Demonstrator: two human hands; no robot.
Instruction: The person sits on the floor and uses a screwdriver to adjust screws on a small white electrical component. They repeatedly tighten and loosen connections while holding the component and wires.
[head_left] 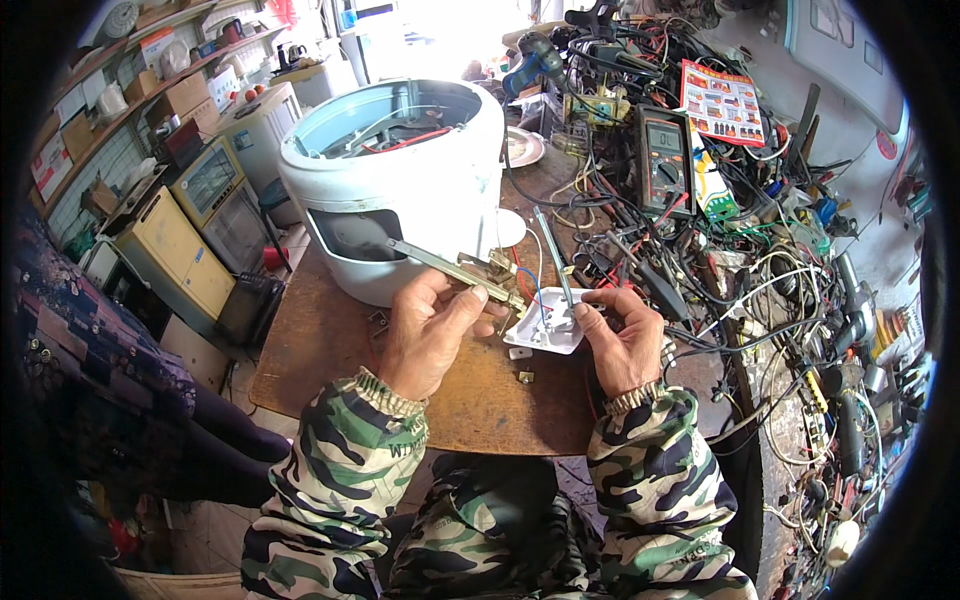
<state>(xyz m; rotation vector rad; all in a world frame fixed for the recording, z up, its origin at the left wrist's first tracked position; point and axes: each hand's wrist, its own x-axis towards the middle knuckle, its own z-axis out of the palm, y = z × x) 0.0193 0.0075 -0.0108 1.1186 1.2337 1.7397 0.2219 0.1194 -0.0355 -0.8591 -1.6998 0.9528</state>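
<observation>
A: Where did the white plastic cover (562,341) sit?

B: Over the wooden bench (490,425), between its middle and its front edge. It appeared open side up, with a blue wire (540,297) running into it, perhaps turned that way so its inside faced the person.

A: Why was the white tub-shaped appliance (400,178) placed there?

B: It stood toward the bench's left edge, probably to leave the front free for handwork. A small brass-coloured piece (526,377) lay nearer the front edge.

A: And the hands?

B: The left hand (430,325) pinched a long metal strip (425,257) between thumb and curled fingers, nearly closed. The strip slanted down rightward, its lower end close to the cover, seemingly gripped midway for balance.

A: The right?

B: The right hand (627,340) held the cover's right rim, thumb on top, fingers bent and partly hidden, likely steadying it. A thin grey rod (553,247) slanted down to that thumb; I couldn't tell whether it was gripped. Both forearms reached in over the front edge.
</observation>
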